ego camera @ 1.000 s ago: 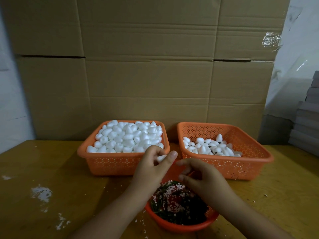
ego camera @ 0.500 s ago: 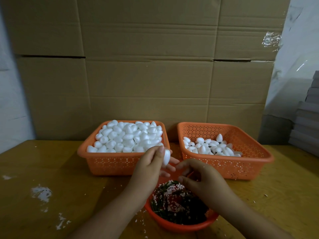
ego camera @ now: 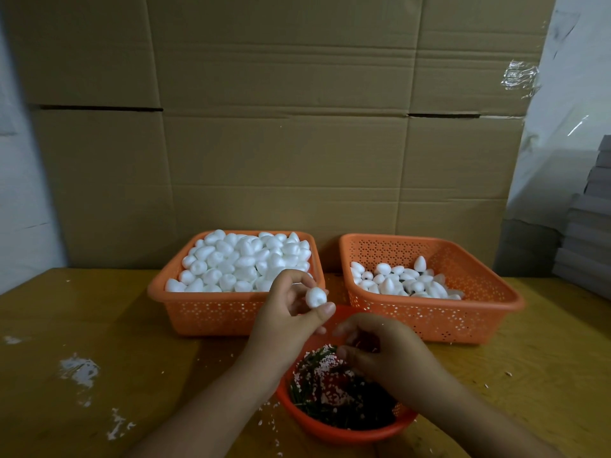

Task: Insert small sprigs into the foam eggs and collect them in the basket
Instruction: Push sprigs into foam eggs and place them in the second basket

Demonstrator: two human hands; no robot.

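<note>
Fingers (ego camera: 299, 285) of left hand (ego camera: 284, 312) around foam egg (ego camera: 316, 297).

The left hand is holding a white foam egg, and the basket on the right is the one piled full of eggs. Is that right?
Not quite. The left hand does hold a white foam egg, but the head view shows the left basket is the one piled full. The right basket has only a shallow layer of eggs.
</note>
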